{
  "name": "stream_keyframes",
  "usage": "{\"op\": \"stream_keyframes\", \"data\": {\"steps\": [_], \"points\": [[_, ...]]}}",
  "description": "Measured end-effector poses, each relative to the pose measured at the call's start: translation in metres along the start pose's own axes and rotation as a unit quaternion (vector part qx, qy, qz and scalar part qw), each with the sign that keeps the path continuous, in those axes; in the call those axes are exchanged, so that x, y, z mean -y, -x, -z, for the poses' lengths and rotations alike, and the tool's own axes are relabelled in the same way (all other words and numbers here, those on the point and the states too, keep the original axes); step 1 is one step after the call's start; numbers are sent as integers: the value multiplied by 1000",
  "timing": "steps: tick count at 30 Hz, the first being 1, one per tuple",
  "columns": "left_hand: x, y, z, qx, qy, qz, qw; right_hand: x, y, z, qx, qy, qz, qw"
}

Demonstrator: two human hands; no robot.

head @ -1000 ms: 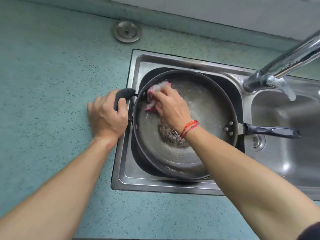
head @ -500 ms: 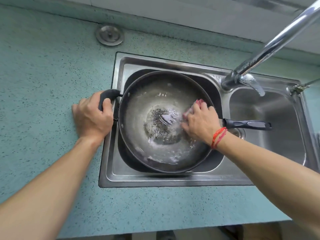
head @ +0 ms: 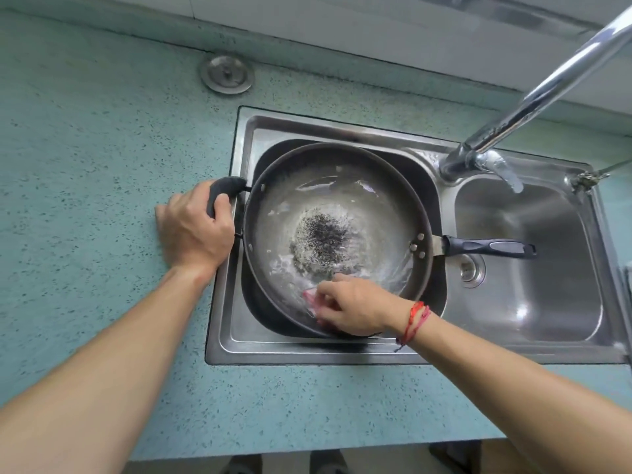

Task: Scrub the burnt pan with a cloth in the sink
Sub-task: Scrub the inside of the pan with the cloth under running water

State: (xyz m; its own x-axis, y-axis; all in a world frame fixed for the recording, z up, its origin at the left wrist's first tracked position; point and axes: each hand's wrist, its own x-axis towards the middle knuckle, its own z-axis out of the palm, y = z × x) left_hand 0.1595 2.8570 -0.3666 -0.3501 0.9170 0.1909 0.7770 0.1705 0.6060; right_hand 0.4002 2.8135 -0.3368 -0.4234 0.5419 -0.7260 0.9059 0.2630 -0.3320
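The speckled teal bench is carrying the steel double sink, where the round dark burnt pan is sitting. The left hand is still clenching its short black handle; the right hand, gripping the pink cloth, has swept from the right wall to the near rim, leaving the charred centre unscrubbed.
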Motion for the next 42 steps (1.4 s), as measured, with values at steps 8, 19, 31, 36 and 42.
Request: {"op": "stream_keyframes", "data": {"steps": [8, 19, 31, 36, 42], "points": [[1, 0, -1, -6, -10, -2, 1000, 50, -43, 12, -131, -268, 54, 953], [1, 0, -3, -15, -21, -5, 1000, 75, -71, 20, -189, -519, 29, 833], [-2, 2, -1, -10, -13, 3, 1000, 31, 9, 7, 53, -401, -7, 914], [-3, 2, -1, -13, -11, 8, 1000, -11, 24, 23, 91, -170, -60, 979], [-3, 1, 0, -10, -8, 15, 1000, -34, 19, 18, 3, 117, -65, 991]]}}
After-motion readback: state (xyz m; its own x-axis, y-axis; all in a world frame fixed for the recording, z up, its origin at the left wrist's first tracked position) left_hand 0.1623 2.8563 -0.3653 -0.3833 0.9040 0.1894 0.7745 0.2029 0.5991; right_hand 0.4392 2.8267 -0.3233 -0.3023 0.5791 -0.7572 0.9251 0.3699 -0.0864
